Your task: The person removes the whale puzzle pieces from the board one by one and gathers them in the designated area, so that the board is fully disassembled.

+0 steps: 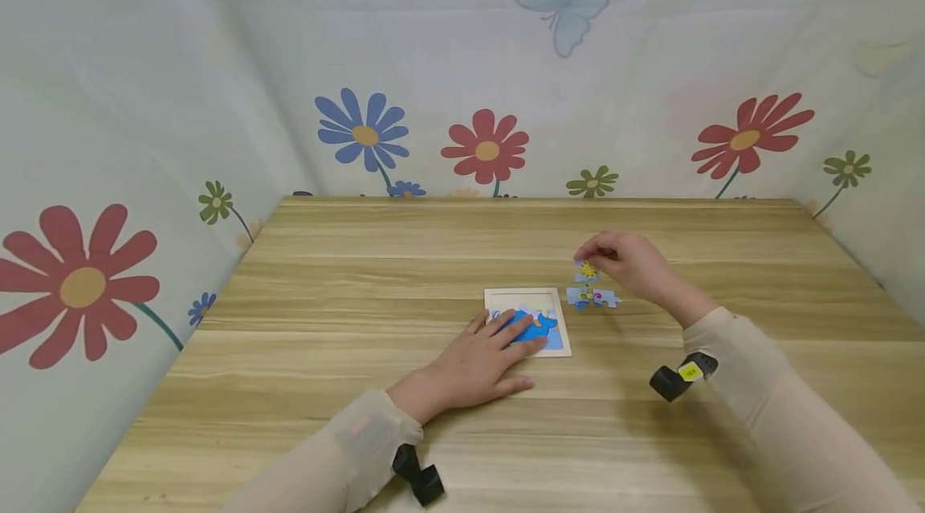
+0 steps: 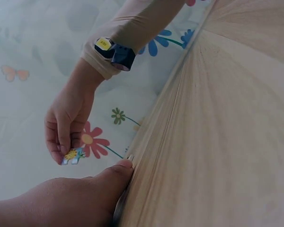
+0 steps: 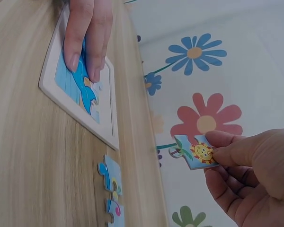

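Note:
My right hand (image 1: pixel 636 266) pinches a puzzle piece (image 3: pixel 195 152) with a smiling yellow sun and a green leaf on pale blue. It holds the piece by one edge between thumb and fingers, to the right of the puzzle board. The board has a pale wooden frame (image 1: pixel 566 336), with part of a blue sea-creature picture (image 1: pixel 538 327) laid inside its lower area. Across the board rests my left hand (image 1: pixel 477 364), fingers spread and straight, covering part of the picture. Under the right hand, loose puzzle pieces (image 1: pixel 605 299) lie on the table, just right of the frame.
The wood-grain table (image 1: pixel 347 272) reaches back to a white cloth backdrop (image 1: pixel 419 39) printed with flowers and a butterfly. Black wrist cameras (image 1: pixel 419 477) are strapped over both beige sleeves (image 1: pixel 766 376).

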Motion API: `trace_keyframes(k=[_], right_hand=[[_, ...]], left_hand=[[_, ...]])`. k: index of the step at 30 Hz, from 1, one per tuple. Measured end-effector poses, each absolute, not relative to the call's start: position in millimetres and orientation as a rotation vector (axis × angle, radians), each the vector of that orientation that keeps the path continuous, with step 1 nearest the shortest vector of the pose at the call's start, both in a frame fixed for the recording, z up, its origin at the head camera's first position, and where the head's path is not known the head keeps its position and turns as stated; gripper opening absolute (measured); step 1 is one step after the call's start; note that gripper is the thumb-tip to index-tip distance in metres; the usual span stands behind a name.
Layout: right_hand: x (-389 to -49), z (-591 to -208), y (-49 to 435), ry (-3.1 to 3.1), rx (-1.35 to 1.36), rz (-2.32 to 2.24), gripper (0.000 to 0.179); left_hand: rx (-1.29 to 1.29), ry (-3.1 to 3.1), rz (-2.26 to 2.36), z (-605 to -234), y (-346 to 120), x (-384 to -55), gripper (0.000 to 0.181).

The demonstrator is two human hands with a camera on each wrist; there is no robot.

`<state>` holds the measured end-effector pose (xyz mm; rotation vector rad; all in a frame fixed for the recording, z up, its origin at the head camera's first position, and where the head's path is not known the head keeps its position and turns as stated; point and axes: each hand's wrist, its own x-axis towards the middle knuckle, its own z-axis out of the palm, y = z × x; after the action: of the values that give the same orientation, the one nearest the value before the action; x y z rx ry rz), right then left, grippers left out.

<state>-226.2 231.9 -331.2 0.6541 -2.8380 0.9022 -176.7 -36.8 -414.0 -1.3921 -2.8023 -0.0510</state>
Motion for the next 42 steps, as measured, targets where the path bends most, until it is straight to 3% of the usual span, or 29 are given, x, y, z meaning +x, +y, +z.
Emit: trace_keyframes(k=[42], right_hand=[[-224.9, -358.7, 287.7, -3.073, 0.548, 0.946, 0.015]], left_hand=[[-1.394, -2.816, -0.038, -411.7, -35.6, -173.9, 0.059]])
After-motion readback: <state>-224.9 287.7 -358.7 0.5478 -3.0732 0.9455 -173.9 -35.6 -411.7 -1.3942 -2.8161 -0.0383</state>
